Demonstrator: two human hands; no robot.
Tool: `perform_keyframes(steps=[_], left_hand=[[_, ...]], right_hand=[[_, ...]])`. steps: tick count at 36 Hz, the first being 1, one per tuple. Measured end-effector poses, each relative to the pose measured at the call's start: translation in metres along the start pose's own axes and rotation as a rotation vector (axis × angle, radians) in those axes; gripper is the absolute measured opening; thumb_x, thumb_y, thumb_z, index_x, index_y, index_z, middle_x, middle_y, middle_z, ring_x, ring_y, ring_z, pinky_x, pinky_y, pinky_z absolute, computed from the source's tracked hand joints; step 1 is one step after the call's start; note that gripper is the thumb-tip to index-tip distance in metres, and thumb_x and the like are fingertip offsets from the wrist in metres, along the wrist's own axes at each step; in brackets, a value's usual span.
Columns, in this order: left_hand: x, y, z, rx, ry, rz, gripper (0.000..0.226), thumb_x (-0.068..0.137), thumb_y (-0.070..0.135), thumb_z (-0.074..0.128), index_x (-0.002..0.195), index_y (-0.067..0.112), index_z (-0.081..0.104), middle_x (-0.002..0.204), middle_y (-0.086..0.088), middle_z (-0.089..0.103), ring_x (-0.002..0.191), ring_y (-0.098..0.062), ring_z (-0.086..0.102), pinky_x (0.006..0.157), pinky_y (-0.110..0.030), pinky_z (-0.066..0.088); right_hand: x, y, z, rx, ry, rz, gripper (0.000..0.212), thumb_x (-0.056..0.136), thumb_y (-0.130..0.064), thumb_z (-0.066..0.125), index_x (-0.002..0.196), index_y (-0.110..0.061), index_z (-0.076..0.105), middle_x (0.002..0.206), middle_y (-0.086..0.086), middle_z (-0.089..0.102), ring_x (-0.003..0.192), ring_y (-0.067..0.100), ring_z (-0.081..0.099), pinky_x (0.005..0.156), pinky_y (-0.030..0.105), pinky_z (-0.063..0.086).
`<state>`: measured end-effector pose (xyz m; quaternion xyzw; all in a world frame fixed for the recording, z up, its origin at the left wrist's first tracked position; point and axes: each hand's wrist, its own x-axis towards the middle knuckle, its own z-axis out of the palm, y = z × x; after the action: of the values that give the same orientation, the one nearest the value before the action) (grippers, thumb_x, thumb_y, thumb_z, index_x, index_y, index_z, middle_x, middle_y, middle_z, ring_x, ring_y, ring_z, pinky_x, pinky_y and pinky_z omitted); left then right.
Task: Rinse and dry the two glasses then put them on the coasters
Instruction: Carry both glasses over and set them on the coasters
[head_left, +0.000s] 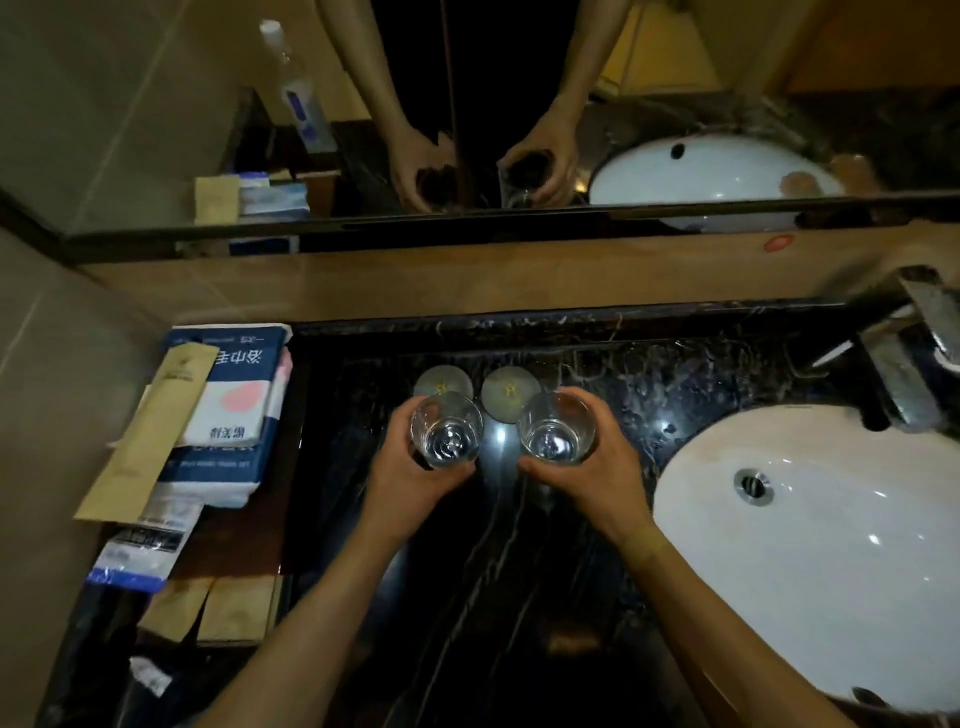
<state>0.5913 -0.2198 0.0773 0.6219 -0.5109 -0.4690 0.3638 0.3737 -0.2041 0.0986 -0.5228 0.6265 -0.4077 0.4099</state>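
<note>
I hold two clear glasses upright over the dark marble counter (519, 545). My left hand (410, 478) grips the left glass (445, 428). My right hand (597, 473) grips the right glass (556, 427). Two round grey coasters lie side by side just behind the glasses: the left coaster (441, 380) is partly covered by the left glass, and the right coaster (506, 392) shows between the two glasses. Whether the glasses touch the counter I cannot tell.
A white oval sink (810, 545) with a metal drain is at the right, and a chrome faucet (904, 353) stands behind it. Packaged towels and paper sleeves (223, 410) are stacked on a tray at the left. A mirror (467, 104) runs along the back wall.
</note>
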Motion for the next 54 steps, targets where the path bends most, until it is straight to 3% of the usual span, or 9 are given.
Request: perform_keyframes(steps=[3, 8, 15, 18, 21, 26, 31, 36, 54], left_hand=[[0.018, -0.002, -0.003, -0.003, 0.029, -0.003, 0.081, 0.059, 0.012, 0.09, 0.123, 0.042, 0.051, 0.112, 0.023, 0.067, 0.104, -0.006, 0.066, 0.091, -0.027, 0.051], [0.046, 0.0, -0.004, -0.01, 0.051, 0.001, 0.078, 0.062, 0.008, 0.088, 0.117, 0.048, 0.051, 0.108, 0.031, 0.065, 0.1, 0.001, 0.064, 0.084, -0.02, 0.049], [0.071, 0.0, -0.003, -0.001, 0.056, 0.008, 0.076, 0.064, 0.01, 0.089, 0.121, 0.039, 0.048, 0.106, 0.03, 0.063, 0.098, 0.012, 0.06, 0.078, -0.003, 0.043], [0.077, -0.003, -0.003, 0.002, 0.042, 0.009, 0.077, 0.064, 0.01, 0.088, 0.126, 0.033, 0.049, 0.108, 0.031, 0.062, 0.1, 0.013, 0.059, 0.079, -0.003, 0.042], [0.082, -0.008, -0.001, 0.011, 0.033, -0.002, 0.077, 0.064, 0.007, 0.088, 0.121, 0.04, 0.048, 0.107, 0.033, 0.063, 0.101, 0.01, 0.06, 0.08, -0.004, 0.044], [0.086, -0.014, 0.003, 0.022, 0.043, -0.011, 0.078, 0.064, 0.006, 0.089, 0.115, 0.048, 0.047, 0.106, 0.03, 0.064, 0.099, 0.01, 0.061, 0.081, -0.005, 0.044], [0.089, -0.02, 0.003, 0.017, 0.043, -0.014, 0.079, 0.064, 0.007, 0.088, 0.119, 0.044, 0.047, 0.11, 0.022, 0.064, 0.101, 0.009, 0.061, 0.082, -0.006, 0.044], [0.09, -0.025, 0.003, 0.022, 0.047, -0.012, 0.078, 0.064, 0.008, 0.088, 0.125, 0.035, 0.048, 0.113, 0.02, 0.064, 0.104, 0.005, 0.061, 0.086, -0.009, 0.045], [0.092, -0.031, 0.003, 0.03, 0.015, -0.017, 0.081, 0.065, 0.011, 0.089, 0.125, 0.041, 0.045, 0.117, 0.02, 0.062, 0.106, 0.007, 0.059, 0.087, -0.007, 0.044]], right_hand=[[0.018, 0.0, 0.012, 0.019, 0.002, 0.022, 0.077, 0.06, -0.019, 0.092, 0.125, -0.034, 0.052, 0.121, -0.025, 0.057, 0.11, -0.012, 0.053, 0.089, 0.006, 0.042], [0.05, 0.003, 0.029, 0.028, -0.02, 0.05, 0.077, 0.06, -0.019, 0.091, 0.124, -0.038, 0.052, 0.118, -0.024, 0.06, 0.108, -0.006, 0.058, 0.09, 0.016, 0.047], [0.079, 0.006, 0.043, 0.052, -0.015, 0.051, 0.079, 0.06, -0.013, 0.092, 0.124, -0.035, 0.051, 0.108, -0.038, 0.058, 0.102, -0.01, 0.058, 0.082, 0.006, 0.045], [0.085, 0.01, 0.047, 0.067, -0.018, 0.072, 0.078, 0.059, -0.014, 0.092, 0.121, -0.039, 0.051, 0.107, -0.033, 0.062, 0.101, -0.008, 0.06, 0.083, 0.011, 0.047], [0.087, 0.013, 0.051, 0.079, -0.02, 0.08, 0.077, 0.059, -0.014, 0.092, 0.119, -0.039, 0.052, 0.106, -0.024, 0.065, 0.099, -0.005, 0.062, 0.083, 0.015, 0.048], [0.09, 0.016, 0.056, 0.097, -0.007, 0.093, 0.076, 0.059, -0.012, 0.092, 0.114, -0.045, 0.05, 0.106, -0.022, 0.065, 0.097, -0.009, 0.061, 0.08, 0.007, 0.045], [0.09, 0.02, 0.058, 0.11, -0.007, 0.1, 0.075, 0.058, -0.013, 0.092, 0.114, -0.042, 0.052, 0.101, -0.024, 0.067, 0.094, -0.005, 0.064, 0.078, 0.008, 0.046], [0.087, 0.024, 0.062, 0.1, -0.012, 0.111, 0.077, 0.058, -0.014, 0.093, 0.119, -0.038, 0.051, 0.108, -0.011, 0.068, 0.095, -0.002, 0.064, 0.08, 0.01, 0.047], [0.087, 0.036, 0.058, 0.041, 0.0, 0.143, 0.079, 0.059, -0.02, 0.092, 0.122, -0.041, 0.049, 0.112, -0.015, 0.066, 0.102, -0.003, 0.062, 0.088, 0.018, 0.049]])
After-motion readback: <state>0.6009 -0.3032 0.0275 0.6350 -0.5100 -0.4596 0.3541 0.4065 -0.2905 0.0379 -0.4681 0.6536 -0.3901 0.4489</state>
